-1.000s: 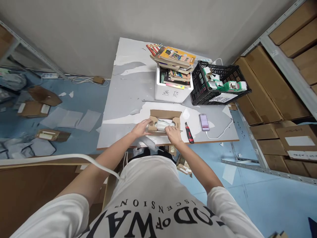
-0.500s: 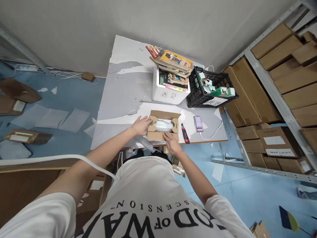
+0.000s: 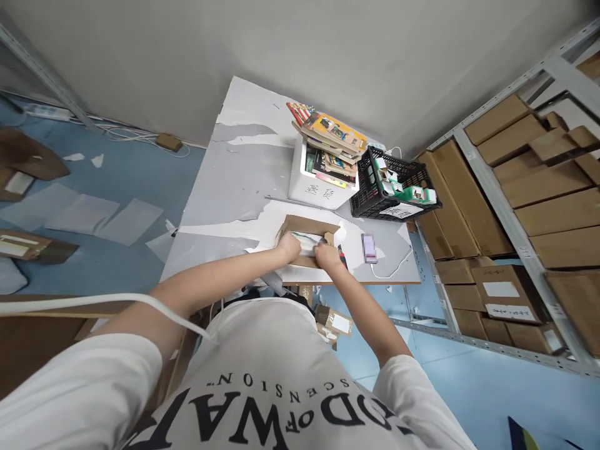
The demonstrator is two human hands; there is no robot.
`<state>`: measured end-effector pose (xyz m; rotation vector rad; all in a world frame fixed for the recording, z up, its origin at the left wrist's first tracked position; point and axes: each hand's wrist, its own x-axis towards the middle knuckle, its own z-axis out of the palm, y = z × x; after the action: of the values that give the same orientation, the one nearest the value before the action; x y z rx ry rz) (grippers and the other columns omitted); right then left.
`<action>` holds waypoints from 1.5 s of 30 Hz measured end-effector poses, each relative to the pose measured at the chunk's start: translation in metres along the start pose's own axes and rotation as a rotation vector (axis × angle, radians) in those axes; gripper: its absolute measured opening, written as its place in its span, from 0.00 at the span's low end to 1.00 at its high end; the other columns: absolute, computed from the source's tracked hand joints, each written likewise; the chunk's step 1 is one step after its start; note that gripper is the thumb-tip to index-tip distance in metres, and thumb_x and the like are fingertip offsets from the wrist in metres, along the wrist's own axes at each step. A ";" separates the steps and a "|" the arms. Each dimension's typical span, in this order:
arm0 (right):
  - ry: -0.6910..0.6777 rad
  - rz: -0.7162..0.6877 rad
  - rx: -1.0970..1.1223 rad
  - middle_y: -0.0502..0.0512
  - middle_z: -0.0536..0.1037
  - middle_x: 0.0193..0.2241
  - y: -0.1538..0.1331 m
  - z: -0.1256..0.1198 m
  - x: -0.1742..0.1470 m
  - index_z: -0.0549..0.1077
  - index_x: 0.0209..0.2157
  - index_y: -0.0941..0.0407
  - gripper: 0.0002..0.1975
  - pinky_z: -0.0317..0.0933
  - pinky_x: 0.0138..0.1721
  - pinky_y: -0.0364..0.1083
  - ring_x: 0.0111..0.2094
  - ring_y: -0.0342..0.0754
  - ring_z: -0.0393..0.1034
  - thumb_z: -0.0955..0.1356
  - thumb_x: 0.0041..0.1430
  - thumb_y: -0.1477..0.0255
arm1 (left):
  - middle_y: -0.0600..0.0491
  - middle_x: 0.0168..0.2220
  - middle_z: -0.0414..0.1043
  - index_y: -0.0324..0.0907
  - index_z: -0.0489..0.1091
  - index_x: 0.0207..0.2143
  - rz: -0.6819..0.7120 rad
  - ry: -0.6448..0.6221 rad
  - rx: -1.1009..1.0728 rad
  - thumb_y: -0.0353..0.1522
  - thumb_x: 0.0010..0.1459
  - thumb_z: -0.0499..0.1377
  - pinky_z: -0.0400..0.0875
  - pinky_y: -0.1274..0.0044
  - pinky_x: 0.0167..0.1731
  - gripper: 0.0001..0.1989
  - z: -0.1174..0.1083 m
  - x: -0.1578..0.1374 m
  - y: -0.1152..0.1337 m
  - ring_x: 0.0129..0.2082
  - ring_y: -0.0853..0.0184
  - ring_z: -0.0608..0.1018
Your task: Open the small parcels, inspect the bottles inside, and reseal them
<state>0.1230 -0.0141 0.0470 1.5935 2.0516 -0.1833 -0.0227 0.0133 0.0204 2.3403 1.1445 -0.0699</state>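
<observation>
An open cardboard box [image 3: 312,224] lies on the table near its front edge, with its back flap raised. Inside it is a pale item in clear plastic wrapping [image 3: 307,242], partly covered by the hands. My left hand [image 3: 290,246] is closed at the box's left end, fingers curled down into it. At the right end my right hand [image 3: 326,256] is closed too, beside the item and the side flap. What the fingers grip is hidden. A red and black utility knife [image 3: 342,255] shows partly behind my right hand.
A white foam box [image 3: 319,194] full of books and a black crate [image 3: 370,203] with small green-white cartons stand behind. To the right lies a phone [image 3: 369,248] on a white cable [image 3: 394,276]. Shelving with cardboard boxes [image 3: 509,290] rises at the right.
Both hands have moved from the box's outer left side and front flap to its two ends, and their fingers have closed inside. The view has shifted slightly.
</observation>
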 end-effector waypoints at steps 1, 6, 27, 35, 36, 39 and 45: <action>0.023 0.037 -0.008 0.73 0.74 0.48 0.007 0.004 -0.005 0.74 0.46 0.64 0.17 0.66 0.45 0.51 0.48 0.56 0.72 0.58 0.63 0.80 | 0.30 0.46 0.74 0.34 0.78 0.38 -0.036 0.014 0.022 0.28 0.56 0.57 0.55 0.52 0.53 0.12 0.002 -0.005 -0.002 0.55 0.41 0.69; 0.231 0.166 0.098 0.71 0.58 0.63 0.035 0.050 -0.028 0.57 0.63 0.62 0.28 0.55 0.59 0.56 0.64 0.57 0.53 0.59 0.66 0.63 | 0.37 0.68 0.45 0.37 0.62 0.61 -0.268 0.110 0.256 0.45 0.58 0.54 0.37 0.49 0.60 0.33 0.016 -0.036 -0.016 0.68 0.46 0.42; 0.016 -0.057 0.228 0.63 0.64 0.56 0.032 0.024 0.043 0.56 0.63 0.54 0.40 0.59 0.54 0.51 0.56 0.57 0.58 0.73 0.50 0.71 | 0.38 0.69 0.36 0.34 0.32 0.68 -0.239 0.230 -0.012 0.55 0.51 0.54 0.38 0.56 0.64 0.55 0.044 -0.060 -0.048 0.69 0.50 0.44; 0.080 -0.080 0.409 0.60 0.61 0.59 0.041 0.047 0.035 0.68 0.52 0.54 0.18 0.57 0.54 0.45 0.58 0.51 0.57 0.66 0.60 0.67 | 0.38 0.69 0.38 0.33 0.36 0.68 -0.284 0.234 -0.030 0.56 0.50 0.55 0.39 0.58 0.64 0.55 0.047 -0.067 -0.037 0.69 0.50 0.43; 0.069 -0.080 0.440 0.60 0.63 0.57 0.042 0.048 0.036 0.69 0.50 0.55 0.17 0.58 0.53 0.45 0.56 0.51 0.59 0.66 0.60 0.67 | 0.38 0.69 0.38 0.33 0.36 0.68 -0.285 0.237 -0.032 0.56 0.51 0.55 0.39 0.58 0.64 0.55 0.048 -0.068 -0.036 0.69 0.49 0.43; 0.035 -0.088 0.485 0.60 0.71 0.49 0.044 0.045 0.043 0.68 0.50 0.58 0.16 0.59 0.50 0.45 0.49 0.49 0.65 0.66 0.59 0.71 | 0.37 0.69 0.39 0.33 0.36 0.68 -0.287 0.230 -0.041 0.56 0.51 0.54 0.39 0.58 0.64 0.55 0.047 -0.067 -0.036 0.69 0.49 0.44; -0.080 0.006 0.331 0.65 0.68 0.51 0.038 0.031 0.047 0.68 0.52 0.58 0.20 0.58 0.53 0.48 0.54 0.54 0.62 0.60 0.58 0.82 | 0.34 0.67 0.46 0.33 0.42 0.68 -0.287 0.205 -0.032 0.54 0.51 0.56 0.39 0.54 0.62 0.51 0.026 -0.073 -0.026 0.67 0.46 0.48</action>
<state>0.1612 0.0245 0.0064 1.7510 2.0318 -0.6021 -0.0843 -0.0381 0.0063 2.1775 1.5638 0.0876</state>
